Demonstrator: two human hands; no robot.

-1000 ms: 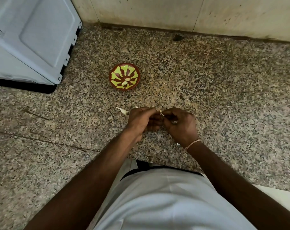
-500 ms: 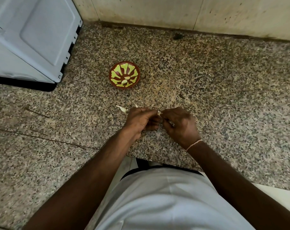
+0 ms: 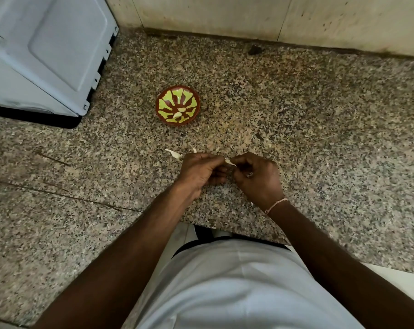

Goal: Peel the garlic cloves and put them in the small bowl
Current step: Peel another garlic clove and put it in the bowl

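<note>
Both hands meet over the speckled granite counter (image 3: pixel 319 138). My left hand (image 3: pixel 201 172) and my right hand (image 3: pixel 255 176) pinch one garlic clove (image 3: pixel 230 161) between their fingertips; only a pale sliver of it and its skin shows. The small bowl (image 3: pixel 177 106), red-brown with a green flower pattern, sits behind the hands and holds two peeled cloves (image 3: pixel 179 112). Loose bits of garlic skin (image 3: pixel 174 153) lie on the counter just left of my left hand.
A pale blue-grey appliance (image 3: pixel 47 51) stands at the back left. A tiled wall (image 3: pixel 272 17) closes the counter at the back. The counter's front edge runs just below my wrists, against my white shirt (image 3: pixel 225 281).
Both hands stayed together on the clove with small finger movements; my right hand's fingers shifted slightly along it. The bowl has not moved.
</note>
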